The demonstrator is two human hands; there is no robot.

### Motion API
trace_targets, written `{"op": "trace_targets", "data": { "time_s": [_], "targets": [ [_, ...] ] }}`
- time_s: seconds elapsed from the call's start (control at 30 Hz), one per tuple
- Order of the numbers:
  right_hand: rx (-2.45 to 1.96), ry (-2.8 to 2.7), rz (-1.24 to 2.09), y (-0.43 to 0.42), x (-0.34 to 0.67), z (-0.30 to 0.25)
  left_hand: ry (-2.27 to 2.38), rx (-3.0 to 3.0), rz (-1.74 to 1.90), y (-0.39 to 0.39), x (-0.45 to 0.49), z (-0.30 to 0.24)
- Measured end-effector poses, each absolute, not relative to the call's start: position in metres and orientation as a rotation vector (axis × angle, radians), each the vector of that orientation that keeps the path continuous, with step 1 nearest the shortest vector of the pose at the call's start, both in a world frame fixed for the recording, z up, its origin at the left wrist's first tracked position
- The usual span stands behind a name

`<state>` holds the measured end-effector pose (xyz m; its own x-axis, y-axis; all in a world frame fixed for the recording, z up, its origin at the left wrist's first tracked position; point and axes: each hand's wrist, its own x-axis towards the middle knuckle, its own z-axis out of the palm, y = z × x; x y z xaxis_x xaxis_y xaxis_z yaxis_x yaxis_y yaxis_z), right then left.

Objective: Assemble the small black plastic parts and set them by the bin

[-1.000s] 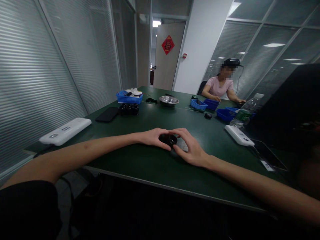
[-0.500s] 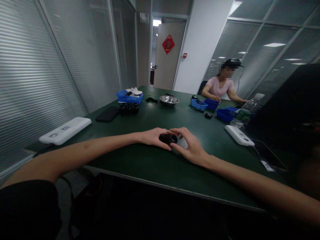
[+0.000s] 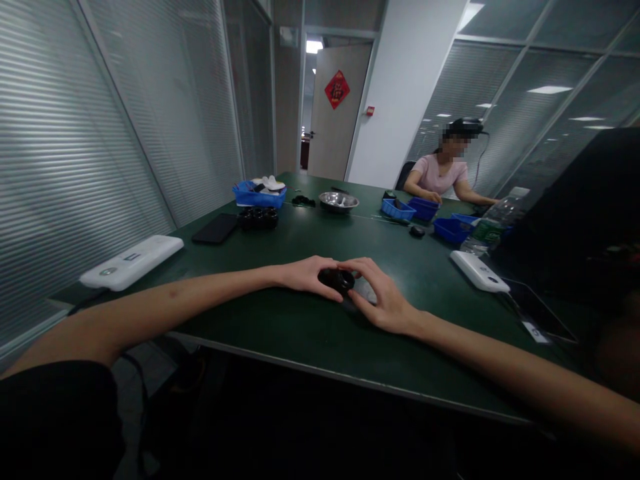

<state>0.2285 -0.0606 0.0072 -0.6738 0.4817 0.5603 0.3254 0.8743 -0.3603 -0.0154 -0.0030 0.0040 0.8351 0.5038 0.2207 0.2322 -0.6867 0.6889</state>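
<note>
A small black cylinder [image 3: 336, 280] with an open round end lies sideways just above the table, its opening facing right. My left hand [image 3: 306, 275] is closed round its left end, thumb in front and fingers behind. My right hand [image 3: 383, 297] curves about the open end, with the index finger and thumb pinching at the rim; its other fingers are partly hidden. Beneath the right palm shows a pale greyish patch [image 3: 367, 291], too unclear to name.
The dark green table [image 3: 280, 320] carries a steel bowl [image 3: 339, 202], a blue basket [image 3: 257, 194], black round parts [image 3: 258, 217], a dark flat tablet [image 3: 215, 228], white power banks [image 3: 133, 261], blue bins [image 3: 451, 230] and a water bottle [image 3: 493, 223]. A person [image 3: 443, 173] sits at the far right.
The right hand's thumb and index finger have shifted slightly at the cylinder's rim, and its open end has turned a little. The left hand stays in place.
</note>
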Motion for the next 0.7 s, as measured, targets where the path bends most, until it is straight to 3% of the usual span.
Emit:
{"op": "trace_targets", "data": {
  "time_s": [0.7],
  "targets": [
    [-0.678, -2.333, 0.263, -0.0595, 0.2272, 0.0063, 0.538, 2.312, 0.518, -0.0039, -0.0146, 0.005]
  ]
}}
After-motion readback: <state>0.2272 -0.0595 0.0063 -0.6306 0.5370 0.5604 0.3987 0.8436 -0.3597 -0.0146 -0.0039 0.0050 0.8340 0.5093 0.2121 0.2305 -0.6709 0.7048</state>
